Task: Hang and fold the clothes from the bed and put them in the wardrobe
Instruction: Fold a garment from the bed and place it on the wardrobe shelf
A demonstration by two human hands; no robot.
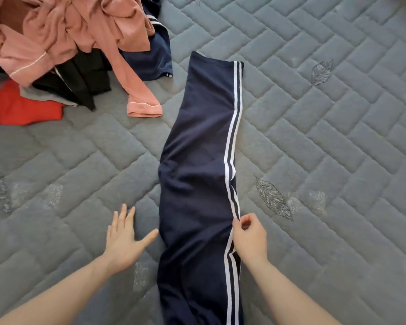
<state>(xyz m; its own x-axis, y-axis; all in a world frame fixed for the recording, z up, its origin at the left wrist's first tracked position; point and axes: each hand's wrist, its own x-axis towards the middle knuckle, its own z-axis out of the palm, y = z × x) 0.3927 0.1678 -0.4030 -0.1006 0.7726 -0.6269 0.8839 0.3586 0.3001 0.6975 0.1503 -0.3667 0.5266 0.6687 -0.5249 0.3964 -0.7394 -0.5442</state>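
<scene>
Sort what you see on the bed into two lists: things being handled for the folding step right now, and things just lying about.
In hand now:
- navy blue track trousers with white side stripes
- right hand, pinching the striped edge
- left hand, open beside them

Lying about:
- pink crumpled garment
- black garment
- red cloth
- grey quilted bedcover

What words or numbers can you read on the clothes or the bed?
None: no word, number or brand can be read anywhere.
Navy track pants: only two white side stripes, no writing.
Pink garment on the clothes pile: white piping, no label showing.
Dark blue garment in the pile: tiny white marks at its hem, too small to read.
Grey quilted mattress: stitched leaf patterns, not letters.
</scene>
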